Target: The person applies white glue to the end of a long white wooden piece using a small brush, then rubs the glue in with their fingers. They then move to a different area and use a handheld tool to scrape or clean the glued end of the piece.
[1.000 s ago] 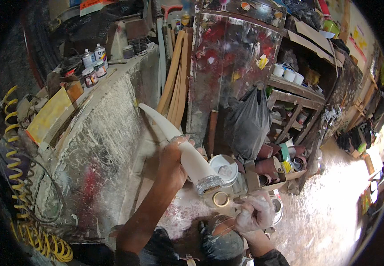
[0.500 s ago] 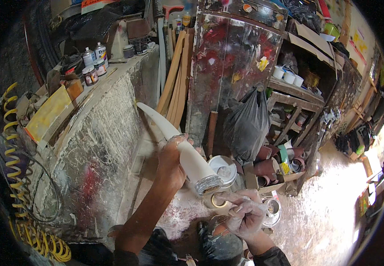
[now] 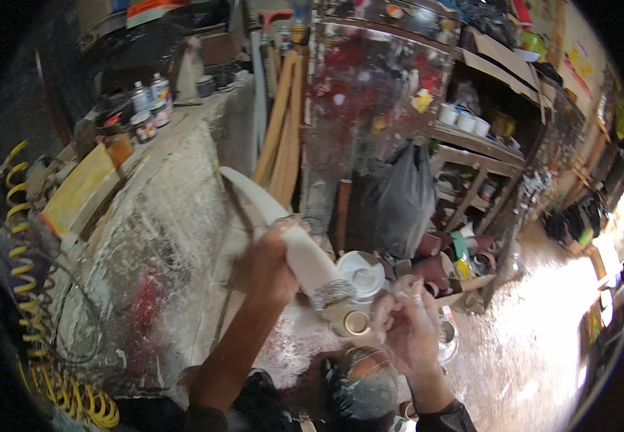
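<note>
A white, curved horn-shaped piece [image 3: 310, 261] lies slantwise before me, its narrow tip pointing to the far left. Its wide end nearest me carries a rough, silvery band [image 3: 332, 294]. My left hand [image 3: 272, 263] is wrapped round the middle of the horn. My right hand [image 3: 409, 324], coated in whitish dust or paste, is raised to the right of the wide end and apart from it. Its fingers are curled but smeared by motion, so whether they hold anything is unclear. Below the horn's wide end stand a round tin with a yellowish rim [image 3: 356, 323] and a white tub [image 3: 362, 273].
On the left, a dusty ledge [image 3: 190, 119] bears jars and bottles. A yellow coiled hose [image 3: 20, 252] hangs at far left. Wooden strips [image 3: 279, 137] lean beside a paint-stained cabinet [image 3: 377, 86]. A dark plastic bag [image 3: 405, 201] hangs above a box of reddish tubes [image 3: 463, 291].
My right hand has swung up and away from the horn's silvery end, uncovering the tin. The left hand keeps its hold, and the horn has shifted only slightly.
</note>
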Demonstrator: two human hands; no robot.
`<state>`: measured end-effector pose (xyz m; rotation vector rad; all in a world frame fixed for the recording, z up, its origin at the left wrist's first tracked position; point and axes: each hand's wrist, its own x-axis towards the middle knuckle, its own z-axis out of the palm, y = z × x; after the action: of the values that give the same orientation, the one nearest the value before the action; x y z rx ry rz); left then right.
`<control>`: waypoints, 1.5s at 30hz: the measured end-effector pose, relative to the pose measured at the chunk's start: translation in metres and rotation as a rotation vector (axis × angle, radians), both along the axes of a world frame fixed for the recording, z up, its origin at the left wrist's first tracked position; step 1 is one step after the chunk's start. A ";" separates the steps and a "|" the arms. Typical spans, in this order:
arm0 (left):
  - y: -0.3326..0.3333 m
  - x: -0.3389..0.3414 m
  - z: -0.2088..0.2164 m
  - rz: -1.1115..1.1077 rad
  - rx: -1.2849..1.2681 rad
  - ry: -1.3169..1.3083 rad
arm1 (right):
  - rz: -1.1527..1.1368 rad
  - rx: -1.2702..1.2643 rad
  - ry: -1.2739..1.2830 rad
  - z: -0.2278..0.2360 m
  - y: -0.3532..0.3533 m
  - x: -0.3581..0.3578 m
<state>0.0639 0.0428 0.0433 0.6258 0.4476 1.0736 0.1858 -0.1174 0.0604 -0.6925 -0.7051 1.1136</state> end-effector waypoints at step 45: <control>0.035 0.015 -0.010 0.101 0.111 0.333 | 0.067 -0.596 -1.467 -0.322 0.160 0.115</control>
<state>0.0793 0.0781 0.0332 0.8943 0.7177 1.0981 0.3011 0.0423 -0.2621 -2.0698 -1.6271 0.7141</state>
